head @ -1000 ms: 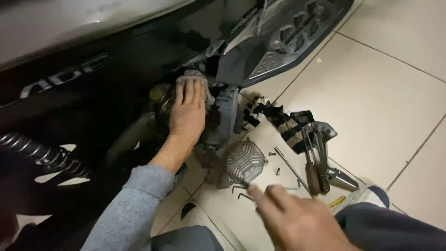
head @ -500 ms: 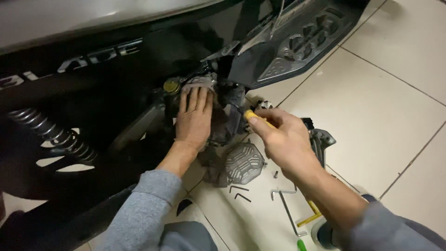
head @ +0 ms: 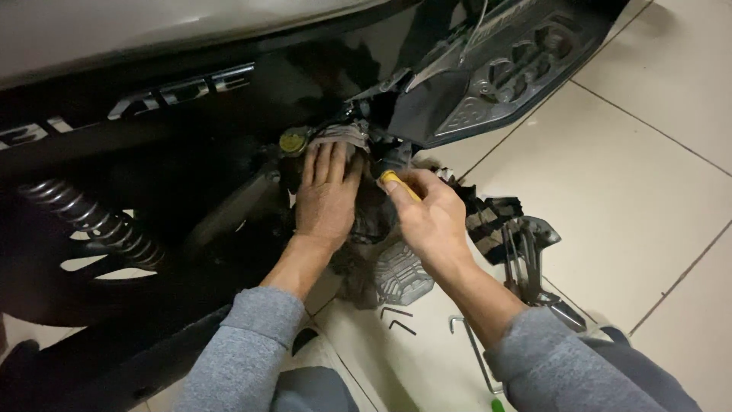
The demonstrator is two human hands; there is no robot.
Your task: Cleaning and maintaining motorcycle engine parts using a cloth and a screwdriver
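My left hand (head: 326, 194) lies flat against the grey engine cover (head: 347, 137) of a black motorbike (head: 175, 99), fingers pointing up, just right of a yellowish round cap (head: 292, 142). My right hand (head: 428, 217) sits beside it, fingers closed around a tool with a yellow handle (head: 396, 183) aimed at the engine. The tool's tip is hidden behind my hands.
A finned metal grille cover (head: 400, 275) lies on the tiled floor (head: 625, 191) below my hands. Small hex keys (head: 396, 319), a long L-shaped key (head: 469, 339), pliers (head: 526, 267) and a striped cloth (head: 488, 217) lie to the right. The shock spring (head: 91, 221) is at left.
My right hand came up from the floor tools holding the yellow-handled tool and has moved closer to the engine beside my left hand. The left hand stayed put.
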